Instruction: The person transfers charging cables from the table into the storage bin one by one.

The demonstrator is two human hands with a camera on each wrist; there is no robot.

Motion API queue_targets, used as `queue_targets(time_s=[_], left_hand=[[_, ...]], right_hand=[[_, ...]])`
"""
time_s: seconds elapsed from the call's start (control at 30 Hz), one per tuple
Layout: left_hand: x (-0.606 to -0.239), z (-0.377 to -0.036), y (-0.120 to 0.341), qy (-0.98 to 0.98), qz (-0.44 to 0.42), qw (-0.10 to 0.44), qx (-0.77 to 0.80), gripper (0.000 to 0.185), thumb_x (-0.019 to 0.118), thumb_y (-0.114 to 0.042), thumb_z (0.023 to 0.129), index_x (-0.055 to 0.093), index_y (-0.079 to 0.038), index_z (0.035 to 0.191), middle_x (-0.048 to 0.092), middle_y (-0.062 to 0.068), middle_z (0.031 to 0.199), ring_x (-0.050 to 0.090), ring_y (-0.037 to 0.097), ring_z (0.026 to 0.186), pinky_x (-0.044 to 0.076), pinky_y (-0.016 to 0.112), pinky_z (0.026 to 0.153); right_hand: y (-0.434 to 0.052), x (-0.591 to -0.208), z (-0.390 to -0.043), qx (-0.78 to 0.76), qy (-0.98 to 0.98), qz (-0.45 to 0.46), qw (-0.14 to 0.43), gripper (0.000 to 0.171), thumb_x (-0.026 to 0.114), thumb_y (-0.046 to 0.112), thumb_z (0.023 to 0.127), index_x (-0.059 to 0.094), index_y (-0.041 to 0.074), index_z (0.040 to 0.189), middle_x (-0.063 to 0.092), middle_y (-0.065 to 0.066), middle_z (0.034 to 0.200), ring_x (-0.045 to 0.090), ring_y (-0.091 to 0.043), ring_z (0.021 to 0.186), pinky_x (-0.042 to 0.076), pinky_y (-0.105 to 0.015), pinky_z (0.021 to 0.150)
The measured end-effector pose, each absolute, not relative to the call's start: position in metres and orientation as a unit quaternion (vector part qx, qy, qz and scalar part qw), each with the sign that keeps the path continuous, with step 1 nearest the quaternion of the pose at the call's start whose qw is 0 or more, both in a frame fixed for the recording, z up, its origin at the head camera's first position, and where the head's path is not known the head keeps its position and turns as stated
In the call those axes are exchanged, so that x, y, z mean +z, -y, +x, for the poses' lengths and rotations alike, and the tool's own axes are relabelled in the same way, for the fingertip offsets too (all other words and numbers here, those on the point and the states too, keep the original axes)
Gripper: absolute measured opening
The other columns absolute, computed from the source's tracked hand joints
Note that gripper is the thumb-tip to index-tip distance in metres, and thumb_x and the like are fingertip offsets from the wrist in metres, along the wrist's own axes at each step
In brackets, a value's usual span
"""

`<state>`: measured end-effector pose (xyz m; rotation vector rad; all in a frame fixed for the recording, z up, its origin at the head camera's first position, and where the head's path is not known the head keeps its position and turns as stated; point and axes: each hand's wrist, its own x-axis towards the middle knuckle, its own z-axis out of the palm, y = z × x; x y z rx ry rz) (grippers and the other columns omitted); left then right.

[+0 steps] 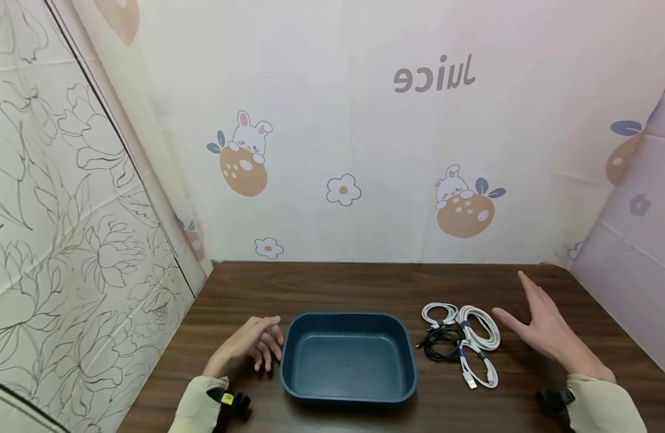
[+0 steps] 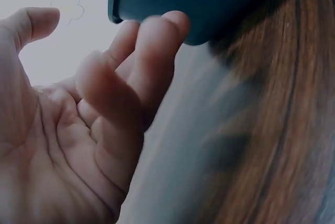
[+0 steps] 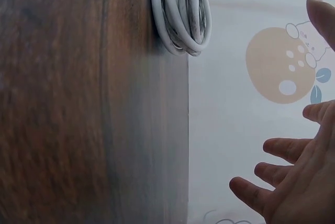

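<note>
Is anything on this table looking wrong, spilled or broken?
Nothing stands out. The blue tray sits flat and empty, the coiled cables lie bundled beside it, and both hands, left hand and right hand, hold nothing.

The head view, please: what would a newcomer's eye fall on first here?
Most likely the dark blue tray, sitting empty at the middle of the wooden table. Just right of it lies a bundle of coiled cables, white ones and a black one. The left hand rests on the table beside the tray's left rim, fingers loosely curled, while the right hand is open, fingers spread, right of the cables.
</note>
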<state>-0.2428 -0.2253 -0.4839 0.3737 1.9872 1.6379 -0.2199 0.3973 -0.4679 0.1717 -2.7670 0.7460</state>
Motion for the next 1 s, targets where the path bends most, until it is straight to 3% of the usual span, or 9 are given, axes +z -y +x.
queue_targets(time_s=[0.23,0.53,0.77,1.0], left_hand=[[-0.488,-0.244,0.22,-0.691,0.135,0.29,0.648,0.051,0.039,-0.039,0.111,0.064,0.0,0.09,0.071,0.01,0.074,0.066,0.018,0.048,0.048,0.025,0.037],[-0.499,-0.246,0.217,-0.638,0.134,0.325,0.685,0.051,0.041,-0.048,0.109,0.063,-0.006,0.092,0.069,0.003,0.07,0.065,0.013,0.048,0.048,0.022,0.037],[-0.498,-0.246,0.216,-0.653,0.122,0.323,0.674,0.048,0.043,-0.048,0.108,0.064,-0.007,0.095,0.067,0.002,0.062,0.065,0.012,0.048,0.043,0.019,0.036],[-0.499,-0.245,0.211,-0.636,0.076,0.334,0.691,0.046,0.051,-0.049,0.106,0.066,-0.009,0.089,0.065,-0.001,0.06,0.065,0.01,0.049,0.047,0.017,0.039]], right_hand=[[-0.399,-0.466,-0.221,0.262,0.953,0.065,0.138,0.104,0.065,0.043,0.098,-0.005,0.005,0.164,0.007,-0.041,0.163,0.008,-0.066,0.147,0.008,-0.082,0.114],[-0.401,-0.468,-0.22,0.263,0.951,0.071,0.145,0.104,0.066,0.042,0.097,-0.004,0.004,0.164,0.007,-0.041,0.163,0.011,-0.065,0.147,0.009,-0.081,0.115],[-0.4,-0.466,-0.219,0.262,0.95,0.076,0.154,0.104,0.067,0.04,0.097,-0.003,0.003,0.164,0.006,-0.04,0.164,0.011,-0.064,0.148,0.007,-0.079,0.118],[-0.399,-0.465,-0.218,0.262,0.951,0.07,0.147,0.104,0.066,0.042,0.098,-0.005,0.004,0.164,0.003,-0.039,0.165,0.007,-0.063,0.149,0.006,-0.08,0.116]])
